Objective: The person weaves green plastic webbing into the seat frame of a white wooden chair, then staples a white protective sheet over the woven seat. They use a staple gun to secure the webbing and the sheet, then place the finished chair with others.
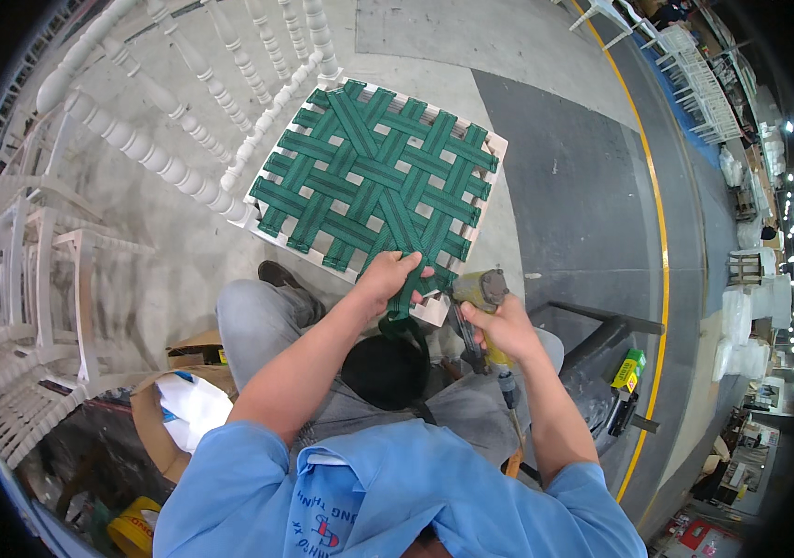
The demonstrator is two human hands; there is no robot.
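Note:
A white chair (239, 216) with a turned-spindle back stands in front of me. Green webbing (350, 181) is woven across its seat frame, with one strap running diagonally over the weave. At the near corner, my left hand (389, 282) pinches the end of a green strap (401, 302), whose tail hangs down toward my lap. My right hand (506, 327) grips a worn yellow-and-grey pneumatic staple gun (482, 290), its nose beside that corner. Whether the nose touches the frame I cannot tell. An air hose fitting (507, 386) hangs from the tool's lower end.
To the left stand other white chairs (76, 270), near a cardboard box (150, 423) with white material inside. A yellow tape roll (136, 525) lies at lower left. At right, a green-and-yellow box (628, 370) sits by a dark bar. A yellow floor line (662, 251) runs beyond.

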